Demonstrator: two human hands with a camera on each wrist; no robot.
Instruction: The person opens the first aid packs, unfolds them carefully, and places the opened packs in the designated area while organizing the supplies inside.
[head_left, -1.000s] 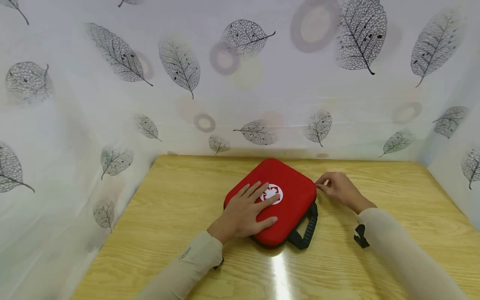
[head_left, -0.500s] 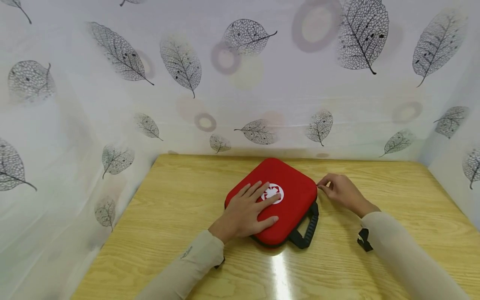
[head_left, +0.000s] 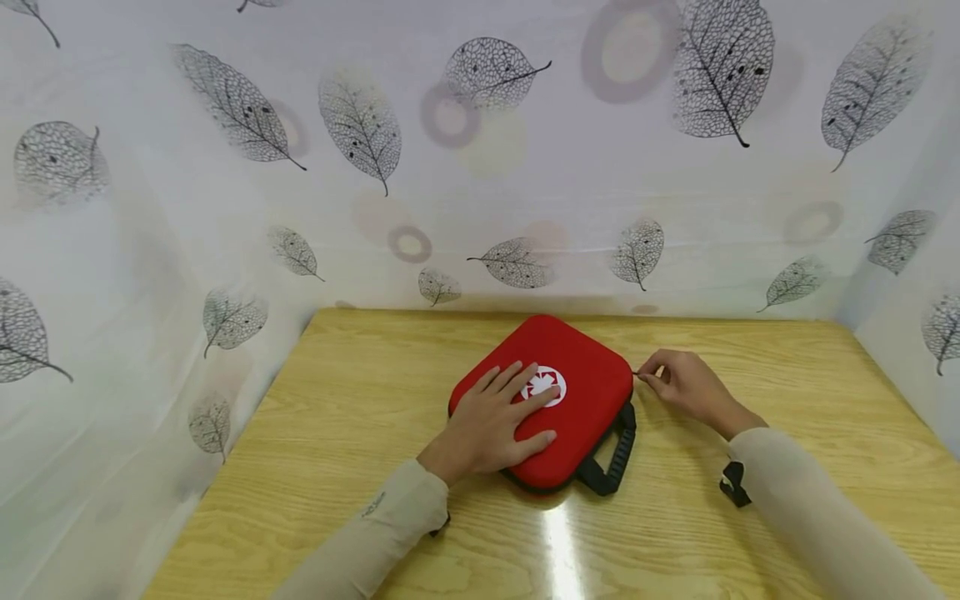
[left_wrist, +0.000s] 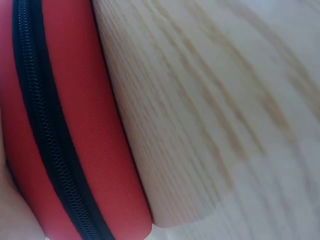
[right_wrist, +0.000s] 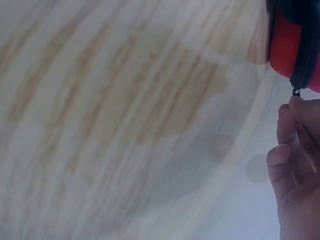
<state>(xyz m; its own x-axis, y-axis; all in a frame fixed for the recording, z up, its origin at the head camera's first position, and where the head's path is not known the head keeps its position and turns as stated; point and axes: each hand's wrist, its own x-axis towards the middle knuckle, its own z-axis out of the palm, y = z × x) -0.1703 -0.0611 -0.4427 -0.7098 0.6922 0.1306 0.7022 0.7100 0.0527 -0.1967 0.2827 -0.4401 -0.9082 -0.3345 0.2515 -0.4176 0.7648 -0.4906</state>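
A red zippered first-aid case point(head_left: 577, 350) with a white round emblem lies flat on the wooden table. My left hand point(head_left: 487, 425) rests on its lid with fingers spread. At the case's right corner my right hand point(head_left: 686, 387) pinches a small dark zipper pull point(right_wrist: 296, 92) between thumb and forefinger. In the right wrist view the pull hangs from the end of the black zipper band. The left wrist view shows the zipper point(left_wrist: 47, 120) running along the case's side, its teeth meshed there. A black ribbed carry handle point(head_left: 618, 454) sticks out from the front right side.
The wood-grain table point(head_left: 337, 400) extends around the case. Behind it and at both sides hangs a pale curtain point(head_left: 360, 250) with leaf prints. Light glares off the table in front of the case.
My right hand has shifted slightly right, away from the case's corner, and more of the zipper pull shows at the fingertips. The left hand and the case hold still.
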